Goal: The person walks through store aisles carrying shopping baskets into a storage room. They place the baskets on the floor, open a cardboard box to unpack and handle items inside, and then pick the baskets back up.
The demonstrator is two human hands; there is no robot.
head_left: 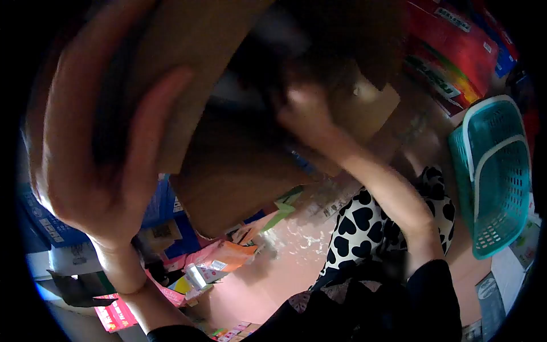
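Note:
A brown cardboard box [239,182] fills the upper middle, its inside deep in shadow. My left hand [91,154] is large and close to the camera at the left, thumb and fingers apart. Its thumb overlaps a raised cardboard flap [199,62]; whether it presses on the flap is unclear. My right hand [307,111] reaches into the box opening with its fingers curled in. A dark, blurred item [259,74] lies at those fingers, too smeared to name.
Nested teal plastic baskets [501,194] stand at the right. Behind them are red printed cartons [456,51]. Blue packages [165,205] and an orange-pink packet [228,256] lie at the lower left. Heart-patterned fabric [364,228] covers my leg above the pinkish floor [268,290].

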